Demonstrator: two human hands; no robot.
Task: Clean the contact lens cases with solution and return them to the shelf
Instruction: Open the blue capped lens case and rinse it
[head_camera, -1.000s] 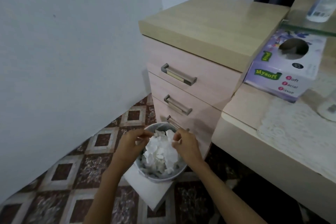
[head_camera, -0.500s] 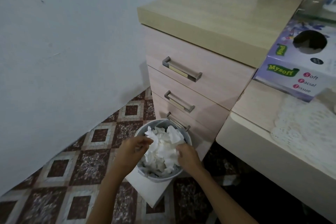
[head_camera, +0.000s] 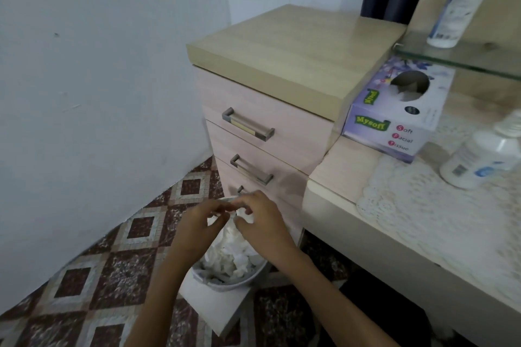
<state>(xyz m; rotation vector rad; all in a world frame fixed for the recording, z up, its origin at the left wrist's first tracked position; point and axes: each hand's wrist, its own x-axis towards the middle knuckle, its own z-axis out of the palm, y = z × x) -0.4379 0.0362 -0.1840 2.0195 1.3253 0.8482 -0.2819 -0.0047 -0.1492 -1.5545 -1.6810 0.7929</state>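
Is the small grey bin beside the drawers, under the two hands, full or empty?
Full. Crumpled white tissue is heaped in the bin up to about its rim, as far as it shows.

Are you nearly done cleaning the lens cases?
Partly, maybe. Tissues fill the bin, so wiping looks done. The left hand and right hand meet above it, curled; what they hold is blurred. No case shows on the shelf yet, only a bottle.
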